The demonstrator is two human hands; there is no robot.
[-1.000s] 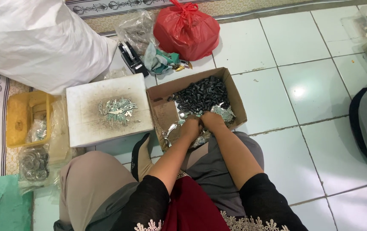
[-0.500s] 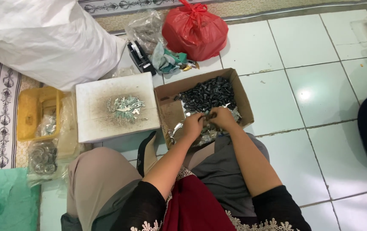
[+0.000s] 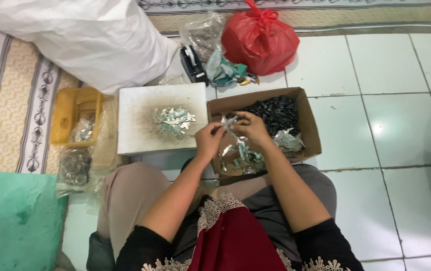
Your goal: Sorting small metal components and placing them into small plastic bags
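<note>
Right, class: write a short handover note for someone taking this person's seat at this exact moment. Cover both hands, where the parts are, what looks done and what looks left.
Left hand and right hand meet over the cardboard box, pinching a small silvery piece between the fingers.
Parts: the box holds small black parts at the far end and loose silvery pieces nearer the person.
Seemingly done: a small heap of silvery pieces lies on the white board left of the box.
Left: plenty of black and silvery parts remain in the box.
</note>
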